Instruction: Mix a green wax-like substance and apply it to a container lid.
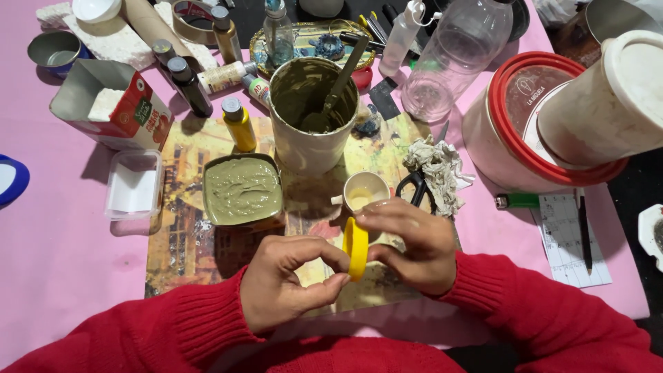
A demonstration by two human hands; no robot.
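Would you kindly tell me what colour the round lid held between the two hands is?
The lid is bright yellow, seen edge-on in the head view.

The yellow lid (356, 247) pinched between both hands looks like smooth, slightly glossy plastic. The sleeves (552, 314) are chunky red knit, ribbed at the cuffs. The square tray (242, 190) holds a thick, wet-looking olive paste with a lumpy surface, and the same stuff coats the inside of the tall round tub (312, 114). The small white cup (365, 190) looks like glazed ceramic. The crumpled rag (439, 169) is rough and stained. The clear bottle (454, 59) is thin see-through plastic, and the pink table cover (55, 235) is matt.
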